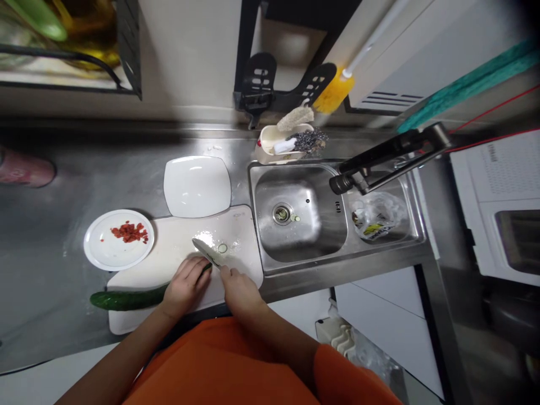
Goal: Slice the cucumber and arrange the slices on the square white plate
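Observation:
My left hand [187, 285] is closed around a long green cucumber [129, 299], which lies along the near side of a white cutting board [169, 253]. The cucumber's far left end sticks out past the board's edge. In my right hand [240, 289] is a kitchen knife [206, 250], its blade slanting up and left beside the cut end of the cucumber. A thin round cucumber slice [222, 247] lies on the wet board just right of the blade. My fingers partly hide the cucumber's cut end.
A white plate [95, 247] with chopped red pieces [130, 232] overlaps the board's left corner. Behind the board is a square white plate [197, 188]. On the right, a steel sink [304, 236] holds cucumber scraps near its drain, beneath a black faucet [379, 152]. A plastic bag [379, 214] sits in the smaller basin.

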The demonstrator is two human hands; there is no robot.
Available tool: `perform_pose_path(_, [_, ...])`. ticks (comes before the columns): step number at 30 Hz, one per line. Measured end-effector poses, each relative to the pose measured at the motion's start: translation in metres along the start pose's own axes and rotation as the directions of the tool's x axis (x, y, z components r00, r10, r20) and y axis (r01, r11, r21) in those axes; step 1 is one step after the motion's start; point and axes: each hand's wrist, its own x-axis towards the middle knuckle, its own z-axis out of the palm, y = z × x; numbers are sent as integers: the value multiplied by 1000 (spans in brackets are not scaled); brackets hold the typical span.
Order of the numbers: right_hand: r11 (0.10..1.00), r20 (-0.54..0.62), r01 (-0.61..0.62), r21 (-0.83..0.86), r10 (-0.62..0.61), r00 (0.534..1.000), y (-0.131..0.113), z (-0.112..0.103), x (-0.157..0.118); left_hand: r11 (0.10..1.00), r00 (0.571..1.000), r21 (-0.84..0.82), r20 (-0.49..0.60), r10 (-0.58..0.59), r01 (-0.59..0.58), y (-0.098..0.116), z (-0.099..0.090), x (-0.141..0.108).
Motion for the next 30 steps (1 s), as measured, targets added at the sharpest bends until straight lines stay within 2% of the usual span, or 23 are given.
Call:
perform_pose_path(6, [998,15,-1,56,0,1000,7,2,2,1000,1000,-27,-12,0,0,0,-1,2])
perform_pose_path(13, [997,95,-68,46,63,993,18,-16,-25,999,1000,-52,-9,-12,12,3,-4,2])
perform_pose_path(20, [996,138,-81,30,76,987,12,-26,-47,1000,1000,5,-16,18,-18,1,-3,1])
perform_pose_path(30, [995,170,-98,21,93,981,9,-35,-53,1000,999,-2,-27,24,-24,2,-4,2])
